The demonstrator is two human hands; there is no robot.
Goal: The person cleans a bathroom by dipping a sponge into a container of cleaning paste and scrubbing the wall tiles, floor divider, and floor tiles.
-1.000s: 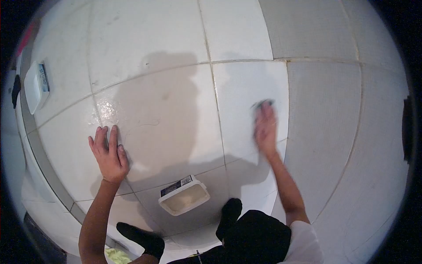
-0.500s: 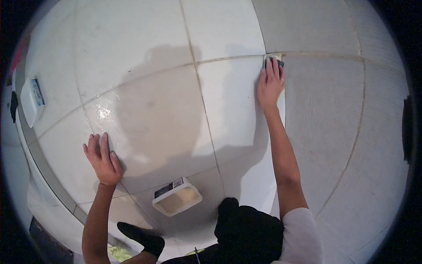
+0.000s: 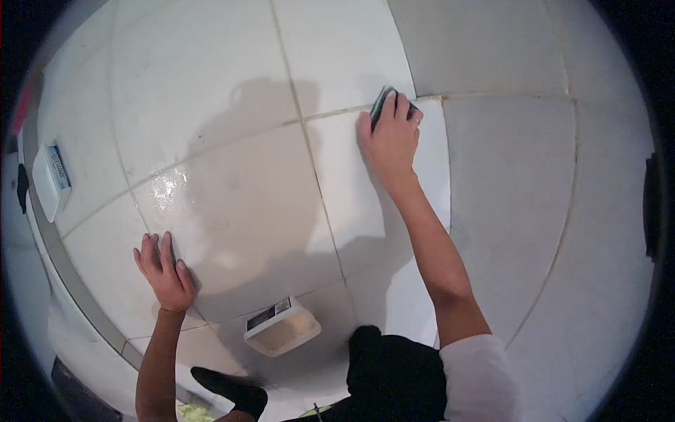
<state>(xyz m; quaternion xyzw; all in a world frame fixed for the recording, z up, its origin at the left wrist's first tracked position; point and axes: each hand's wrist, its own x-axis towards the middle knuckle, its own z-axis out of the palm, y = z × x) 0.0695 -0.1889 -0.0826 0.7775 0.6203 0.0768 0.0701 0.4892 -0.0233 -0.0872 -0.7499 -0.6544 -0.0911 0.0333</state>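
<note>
Okay, so the right hand's (image 3: 393, 146) fingers are curled over a dark green scouring pad (image 3: 380, 109), which sits on the far grout line of the white floor tiles (image 3: 365, 211), just left of the grey tiles (image 3: 510, 176). Left hand (image 3: 169, 281) is palm-down on the floor, fingers loosely spread, nothing visible in it. Shiny wet patch (image 3: 167, 191) just beyond that. Between the arms, near the black socks (image 3: 225, 387), there's an open white tub (image 3: 268, 318). Another white tub (image 3: 48, 184) with a blue label's over far left.
</note>
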